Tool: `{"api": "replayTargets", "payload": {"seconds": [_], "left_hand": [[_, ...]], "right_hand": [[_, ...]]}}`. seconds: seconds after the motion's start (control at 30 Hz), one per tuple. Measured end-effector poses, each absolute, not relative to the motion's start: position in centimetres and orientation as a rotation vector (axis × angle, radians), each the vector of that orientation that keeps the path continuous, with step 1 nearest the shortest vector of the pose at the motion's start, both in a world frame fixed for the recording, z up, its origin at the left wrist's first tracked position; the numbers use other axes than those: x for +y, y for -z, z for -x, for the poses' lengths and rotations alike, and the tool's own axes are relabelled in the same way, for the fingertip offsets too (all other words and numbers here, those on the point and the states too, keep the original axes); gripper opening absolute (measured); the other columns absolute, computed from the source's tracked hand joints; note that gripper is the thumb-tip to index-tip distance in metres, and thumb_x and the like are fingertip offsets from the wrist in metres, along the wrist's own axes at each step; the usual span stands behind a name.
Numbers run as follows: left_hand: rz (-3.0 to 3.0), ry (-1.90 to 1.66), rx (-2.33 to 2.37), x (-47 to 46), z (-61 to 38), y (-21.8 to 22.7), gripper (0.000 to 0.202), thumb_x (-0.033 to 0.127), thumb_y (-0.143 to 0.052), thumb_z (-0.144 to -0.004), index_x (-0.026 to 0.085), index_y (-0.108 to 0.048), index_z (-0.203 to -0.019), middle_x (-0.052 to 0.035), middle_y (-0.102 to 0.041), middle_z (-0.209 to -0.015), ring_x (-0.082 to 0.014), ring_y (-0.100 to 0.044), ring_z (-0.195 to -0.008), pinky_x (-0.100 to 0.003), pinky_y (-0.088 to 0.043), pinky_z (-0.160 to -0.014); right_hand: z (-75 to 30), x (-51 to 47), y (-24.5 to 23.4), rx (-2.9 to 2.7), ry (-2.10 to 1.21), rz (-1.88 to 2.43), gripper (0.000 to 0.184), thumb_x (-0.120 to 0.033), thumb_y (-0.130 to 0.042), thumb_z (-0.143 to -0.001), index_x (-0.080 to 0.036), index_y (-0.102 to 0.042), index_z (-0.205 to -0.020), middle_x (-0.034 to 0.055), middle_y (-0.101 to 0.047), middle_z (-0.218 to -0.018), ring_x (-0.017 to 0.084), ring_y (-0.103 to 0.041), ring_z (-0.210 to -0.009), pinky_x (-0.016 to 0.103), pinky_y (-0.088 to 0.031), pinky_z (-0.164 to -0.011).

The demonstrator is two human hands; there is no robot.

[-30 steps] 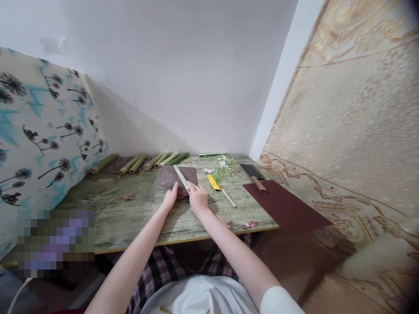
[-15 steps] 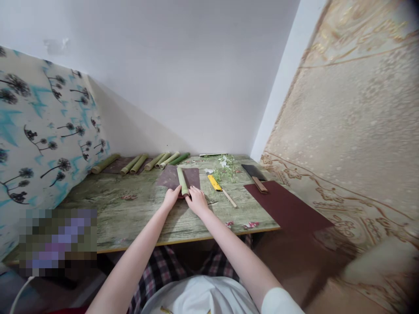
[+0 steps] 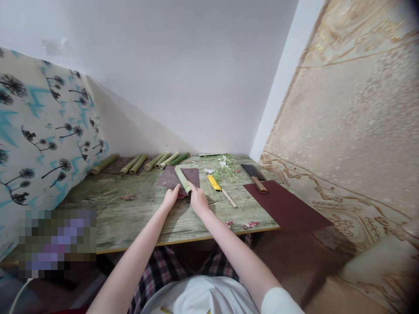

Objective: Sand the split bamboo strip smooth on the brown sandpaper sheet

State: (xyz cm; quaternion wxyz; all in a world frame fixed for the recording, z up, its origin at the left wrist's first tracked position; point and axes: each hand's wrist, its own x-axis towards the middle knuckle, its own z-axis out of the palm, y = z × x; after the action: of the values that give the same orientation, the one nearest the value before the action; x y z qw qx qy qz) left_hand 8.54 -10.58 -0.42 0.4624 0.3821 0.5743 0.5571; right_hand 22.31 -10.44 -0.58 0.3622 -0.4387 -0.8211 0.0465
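Observation:
A short green bamboo piece (image 3: 182, 179) lies on a dark brown sandpaper sheet (image 3: 170, 177) in the middle of the green wooden table (image 3: 124, 218). My right hand (image 3: 197, 199) grips the near end of the bamboo piece with closed fingers. My left hand (image 3: 170, 198) rests flat on the near edge of the sandpaper sheet, fingers stretched out, just left of the bamboo.
Several bamboo sections (image 3: 153, 160) line the table's far edge. A yellow utility knife (image 3: 214, 182), a thin wooden stick (image 3: 228, 198), green trimmings (image 3: 225, 168), a cleaver (image 3: 254, 175) and a large maroon sheet (image 3: 286, 209) lie right of my hands. Walls close in at the back and right.
The bamboo piece has shifted on the sandpaper: it swung upright half a second ago and now tilts back toward the left at its far end. My hands stayed in nearly the same spot.

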Motion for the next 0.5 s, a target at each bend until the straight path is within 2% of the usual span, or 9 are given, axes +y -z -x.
{"api": "replayTargets", "payload": {"seconds": [0.13,0.27,0.4,0.5], "left_hand": [[-0.948,-1.383,1.391,-10.29,-8.20,0.82,0.033,0.037,-0.052,-0.073,0.009,-0.060,-0.057,-0.0107,-0.064,-0.055,-0.0209,-0.062,-0.054,-0.031,-0.052,-0.060],[-0.921,-1.399,1.422,-9.94,-7.93,1.21,0.033,0.039,-0.054,-0.071,0.008,-0.059,-0.058,-0.0115,-0.064,-0.057,-0.0220,-0.062,-0.055,-0.033,-0.052,-0.059],[-0.873,-1.451,1.398,-9.79,-8.00,1.32,0.032,0.036,-0.052,-0.073,0.009,-0.057,-0.057,-0.0111,-0.063,-0.056,-0.0213,-0.062,-0.054,-0.033,-0.052,-0.058],[-0.838,-1.495,1.385,-9.80,-8.10,1.27,0.030,0.033,-0.051,-0.074,0.009,-0.056,-0.058,-0.0111,-0.063,-0.057,-0.0214,-0.061,-0.054,-0.034,-0.053,-0.056]], "right_hand": [[-22.19,-10.15,1.06,-2.201,-0.145,0.931,0.046,-0.004,-0.035,-0.075,-0.022,-0.052,-0.114,0.0025,-0.048,-0.121,0.014,-0.040,-0.111,0.028,-0.030,-0.094],[-22.13,-10.07,1.17,-2.153,-0.178,0.905,0.050,-0.005,-0.033,-0.075,-0.018,-0.044,-0.122,0.0043,-0.046,-0.122,0.013,-0.041,-0.110,0.027,-0.031,-0.095],[-22.31,-10.16,1.03,-2.108,-0.204,0.974,0.046,-0.006,-0.033,-0.076,-0.017,-0.045,-0.119,0.0058,-0.053,-0.111,0.015,-0.048,-0.100,0.026,-0.035,-0.090],[-22.43,-10.30,0.97,-2.126,-0.210,0.993,0.050,-0.003,-0.036,-0.070,-0.018,-0.047,-0.117,0.0053,-0.057,-0.105,0.015,-0.050,-0.095,0.026,-0.036,-0.087]]}}
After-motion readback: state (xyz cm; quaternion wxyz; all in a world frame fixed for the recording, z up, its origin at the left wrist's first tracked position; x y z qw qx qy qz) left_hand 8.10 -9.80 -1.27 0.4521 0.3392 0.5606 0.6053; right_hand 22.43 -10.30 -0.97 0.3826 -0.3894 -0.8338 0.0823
